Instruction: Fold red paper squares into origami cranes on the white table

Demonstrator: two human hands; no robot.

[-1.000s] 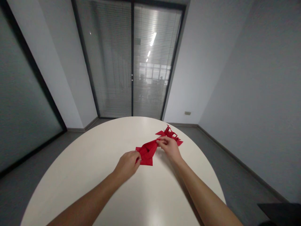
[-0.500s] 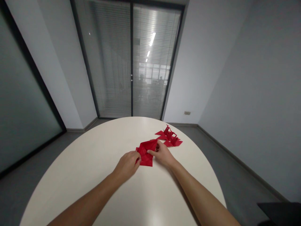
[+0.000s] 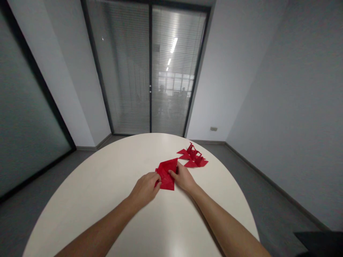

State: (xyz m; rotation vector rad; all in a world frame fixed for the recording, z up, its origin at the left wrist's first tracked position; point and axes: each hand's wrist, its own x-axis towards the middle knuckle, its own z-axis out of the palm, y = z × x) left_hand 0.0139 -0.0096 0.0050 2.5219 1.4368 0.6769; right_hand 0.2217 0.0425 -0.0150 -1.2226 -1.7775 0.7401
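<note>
A partly folded sheet of red paper (image 3: pixel 168 167) lies between my hands over the table, with creases across its middle and its upper right corner raised. My left hand (image 3: pixel 147 184) pinches its left edge, thumb and fingers closed. At the right edge, my right hand (image 3: pixel 184 176) grips the paper, thumb on the face turned to me and fingers behind it, mostly hidden. Just beyond my right hand, several folded red paper cranes (image 3: pixel 193 156) stand close together, wings spread and overlapping.
The round white table (image 3: pixel 107 185) carries everything. Beyond its far edge are glass doors with blinds (image 3: pixel 171 107) and a pale wall with a socket (image 3: pixel 213 129). A dark object (image 3: pixel 318 242) shows at the lower right.
My right hand has shifted slightly, its fingers drawing in behind the paper's right edge. The paper's face looks a little flatter there. My left hand stays almost where it was.
</note>
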